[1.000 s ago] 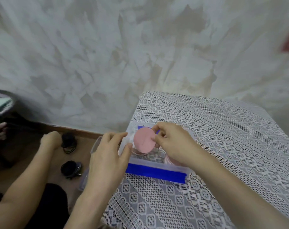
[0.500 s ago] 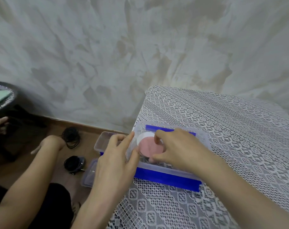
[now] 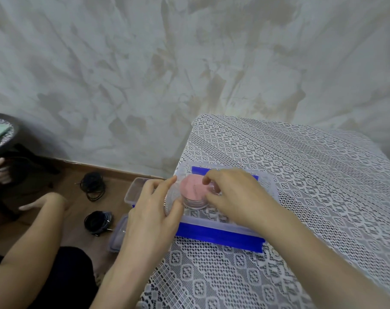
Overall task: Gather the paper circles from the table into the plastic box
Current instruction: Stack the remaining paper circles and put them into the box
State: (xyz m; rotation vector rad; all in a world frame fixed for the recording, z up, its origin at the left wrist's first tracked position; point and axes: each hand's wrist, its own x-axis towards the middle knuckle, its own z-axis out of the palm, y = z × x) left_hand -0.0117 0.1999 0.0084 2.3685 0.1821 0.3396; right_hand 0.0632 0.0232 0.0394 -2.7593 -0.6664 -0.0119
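Observation:
A clear plastic box [image 3: 268, 186] with blue clips lies on the lace-covered table [image 3: 312, 197], near its left edge. A stack of pink paper circles [image 3: 192, 189] sits inside the box at its left end. My right hand [image 3: 234, 197] reaches over the box, and its curled fingertips pinch the right side of the stack. At the box's left end is my left hand [image 3: 147, 221], which holds it with the index finger along the far corner and the thumb against the near wall. No loose circles show on the cloth.
The table's left edge drops to a wooden floor. Down there lie another clear box [image 3: 133, 189], a lid [image 3: 118, 238] and two black cable coils [image 3: 93, 186] [image 3: 97, 222]. Another person's arm [image 3: 33, 230] is at the left. A mottled wall stands behind.
My right hand has brought the pink circle down from above the box and laid it flat on the stack inside. My left hand stayed at the box's left end.

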